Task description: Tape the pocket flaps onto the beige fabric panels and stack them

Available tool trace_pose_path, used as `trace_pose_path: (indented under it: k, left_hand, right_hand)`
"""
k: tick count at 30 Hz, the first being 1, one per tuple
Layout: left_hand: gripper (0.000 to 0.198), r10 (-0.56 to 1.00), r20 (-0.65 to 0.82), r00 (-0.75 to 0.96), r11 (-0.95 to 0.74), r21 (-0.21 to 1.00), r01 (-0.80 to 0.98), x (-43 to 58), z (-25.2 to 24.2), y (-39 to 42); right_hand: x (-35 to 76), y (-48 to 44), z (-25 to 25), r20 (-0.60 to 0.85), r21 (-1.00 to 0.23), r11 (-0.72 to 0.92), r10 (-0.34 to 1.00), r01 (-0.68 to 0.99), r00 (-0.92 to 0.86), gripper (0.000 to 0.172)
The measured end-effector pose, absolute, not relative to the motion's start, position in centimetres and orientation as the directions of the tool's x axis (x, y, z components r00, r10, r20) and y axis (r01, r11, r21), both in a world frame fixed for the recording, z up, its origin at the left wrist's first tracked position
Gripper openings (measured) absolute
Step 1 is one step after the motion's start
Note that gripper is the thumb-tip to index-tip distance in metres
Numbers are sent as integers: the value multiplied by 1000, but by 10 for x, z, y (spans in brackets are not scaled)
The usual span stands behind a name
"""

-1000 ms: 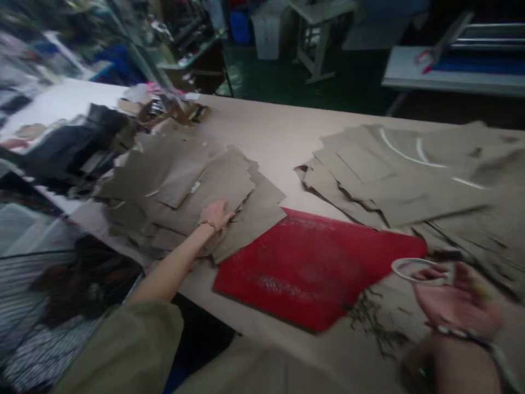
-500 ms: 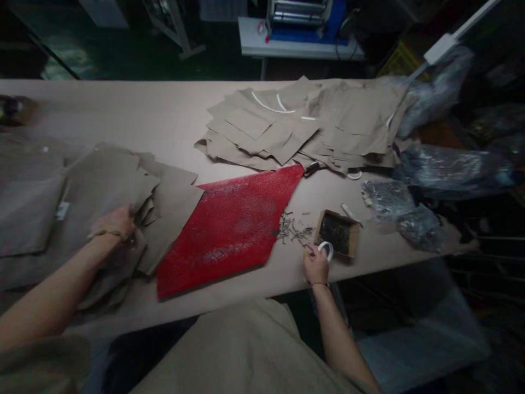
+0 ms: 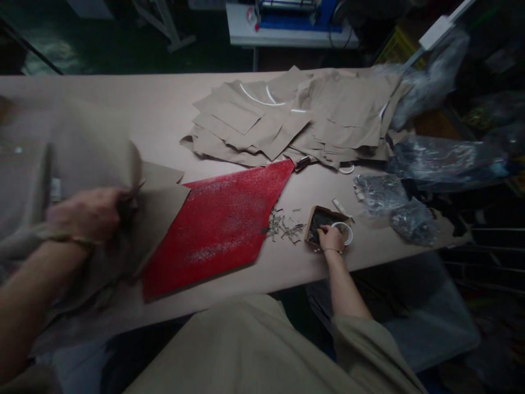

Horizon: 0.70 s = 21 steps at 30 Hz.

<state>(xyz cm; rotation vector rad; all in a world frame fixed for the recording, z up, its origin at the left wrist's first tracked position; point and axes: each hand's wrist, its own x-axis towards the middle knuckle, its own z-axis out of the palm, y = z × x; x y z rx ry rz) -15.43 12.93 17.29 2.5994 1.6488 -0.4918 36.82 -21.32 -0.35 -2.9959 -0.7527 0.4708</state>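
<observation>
Head view, looking down over a long beige worktop. At 9 o'clock, the left hand is blurred by motion; its fingers are closed around the edge of a raised, floppy sheet of brown kraft paper, gripping it narrowly, with more loose sheets bunched beneath and around it. Just right of that hand lies a red board, a tilted, speckled slab flat on the worktop, its left corner tucked close to the paper.

At about 4 o'clock, the right hand rests narrowly over the near edge of a small cardboard box with dark contents. A white tape roll sits against the box, just beside the fingers. Whether this hand holds anything, I cannot tell.

Small pale offcuts lie scattered between the red board and the box. At 12 o'clock spreads a wide pile of brown paper sheets, and at 3 o'clock lie crumpled clear plastic bags. Beyond the worktop, a blue-topped machine stands on a separate table.
</observation>
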Motion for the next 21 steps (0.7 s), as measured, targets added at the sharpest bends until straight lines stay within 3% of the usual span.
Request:
trace_pose_path:
  k: [3,7,11,15,17,21]
  left_hand:
    - [42,734,-412,540,-613,-60,787,-123,142,50]
    - [42,459,-576,677,-682,259,683,-108,89,-56]
    - [32,344,-479,808,-636,514,576,-125,55,-90]
    - [31,545,-265,795,-629,498,597,-105,32,-57]
    - [32,612,-176,771,-641,461,614,-77,20,-34]
    - [35,691,-173,702,-623,351,699,-43,-1,1]
  right_hand:
    - [367,-215,-3,-277,-111,-882,469,457,838,33]
    - [373,-220,-6,-231,-174,-888,458,426,859,30]
    - [378,-222,-4,-51,-328,-849,454,414,890,31]
    - [343,-213,20,64,-523,-696,544,492,837,41]
    - [304,-205,34,23,-617,-594,642,516,766,44]
    - [216,-186,42,-123,-779,-443,802,443,585,42]
